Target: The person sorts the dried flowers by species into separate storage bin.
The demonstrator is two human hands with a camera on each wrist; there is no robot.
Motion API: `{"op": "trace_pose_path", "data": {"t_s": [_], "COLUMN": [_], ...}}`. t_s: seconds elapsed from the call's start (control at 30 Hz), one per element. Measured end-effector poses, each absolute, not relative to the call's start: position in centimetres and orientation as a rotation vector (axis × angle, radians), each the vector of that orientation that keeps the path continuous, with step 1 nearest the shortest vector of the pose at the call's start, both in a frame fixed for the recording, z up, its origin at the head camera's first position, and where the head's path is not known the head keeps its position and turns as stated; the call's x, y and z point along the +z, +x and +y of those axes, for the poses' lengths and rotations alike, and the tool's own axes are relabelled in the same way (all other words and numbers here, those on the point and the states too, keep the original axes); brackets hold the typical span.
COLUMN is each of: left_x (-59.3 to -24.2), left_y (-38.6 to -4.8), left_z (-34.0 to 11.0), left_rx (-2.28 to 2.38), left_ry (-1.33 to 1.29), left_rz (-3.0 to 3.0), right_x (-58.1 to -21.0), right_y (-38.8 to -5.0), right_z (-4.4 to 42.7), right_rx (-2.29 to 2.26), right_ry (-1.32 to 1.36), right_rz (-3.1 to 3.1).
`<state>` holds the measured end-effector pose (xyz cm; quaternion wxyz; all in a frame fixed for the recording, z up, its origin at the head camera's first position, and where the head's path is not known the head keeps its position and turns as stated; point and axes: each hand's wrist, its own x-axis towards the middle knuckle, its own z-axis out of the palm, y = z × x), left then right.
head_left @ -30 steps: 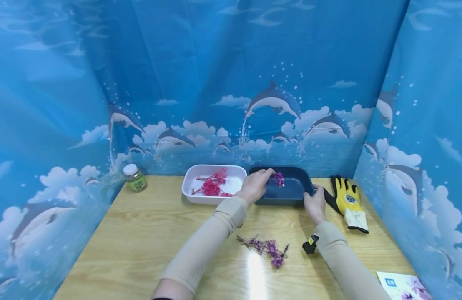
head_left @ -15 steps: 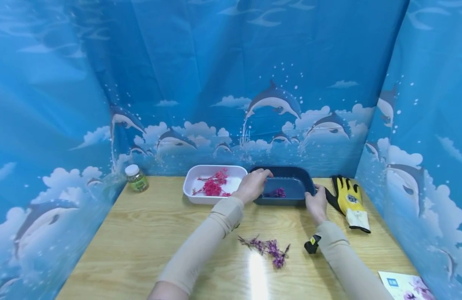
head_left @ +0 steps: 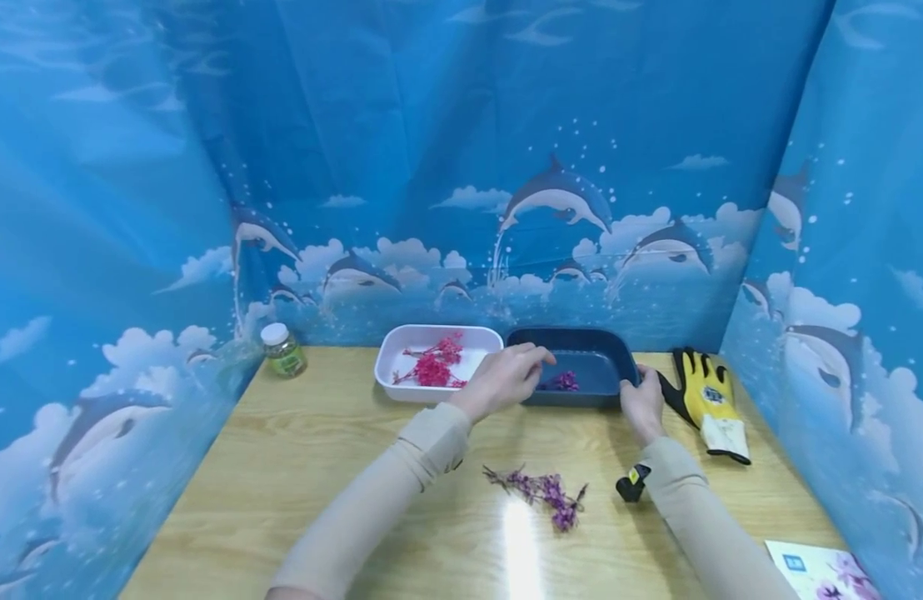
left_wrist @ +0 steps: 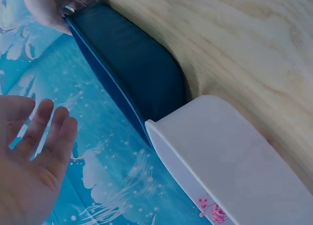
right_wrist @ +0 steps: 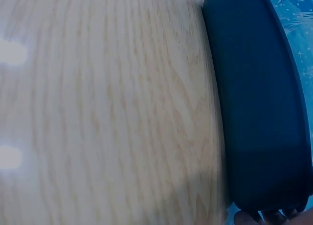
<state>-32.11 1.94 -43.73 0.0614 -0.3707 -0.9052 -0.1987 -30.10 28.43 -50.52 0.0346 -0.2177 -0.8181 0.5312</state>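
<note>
My left hand (head_left: 508,377) is above the near left corner of the dark blue tray (head_left: 583,397), its fingers relaxed and holding nothing. In the left wrist view the palm and loosely bent fingers of that left hand (left_wrist: 36,161) are apart from both trays. A sprig of purple flowers (head_left: 563,382) lies inside the dark blue tray. My right hand (head_left: 643,406) grips that tray's right end; its fingertips (right_wrist: 244,217) curl at the end wall in the right wrist view. Another bunch of purple flowers (head_left: 549,492) lies on the table in front of the trays.
A white tray (head_left: 390,385) with pink flowers (head_left: 435,368) stands against the dark tray's left end. A green-labelled jar (head_left: 284,352) is at the back left. A yellow and black glove (head_left: 707,402) lies to the right, and a flower-printed card (head_left: 821,571) near the front right corner.
The purple sprig that my left hand held has been let go and lies in the dark blue tray. That hand has since moved slightly back towards me. My right hand keeps its grip.
</note>
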Motion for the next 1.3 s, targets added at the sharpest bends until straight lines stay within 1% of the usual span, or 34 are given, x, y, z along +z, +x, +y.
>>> {"op": "trace_pose_path", "data": {"t_s": [0.13, 0.37, 0.8, 1.07, 1.3], "left_x": [-43.8, -45.0, -47.1, -48.7, -49.3], "left_y": [-30.7, -28.7, -27.5, -25.9, -25.3], "left_z": [1.3, 0.0, -2.1, -2.4, -2.1], "left_rx": [-0.644, -0.655, -0.519, -0.338, -0.233], "left_ry": [-1.188, -1.294, -1.457, -1.692, -1.735], "left_rz": [-2.764, -2.868, -2.921, -2.951, -2.934], "right_x": [-50.6, -50.5, -50.4, -50.8, -50.8], "right_y": [-30.2, -30.3, -30.3, -30.2, -30.5], "right_z": [28.5, 28.5, 28.5, 28.5, 28.7], "right_rx": [1.618, 1.62, 1.611, 1.61, 1.622], "right_ry": [-0.669, -0.683, -0.696, -0.69, -0.685], "right_rz": [-2.53, -2.525, -2.545, -2.55, -2.539]}}
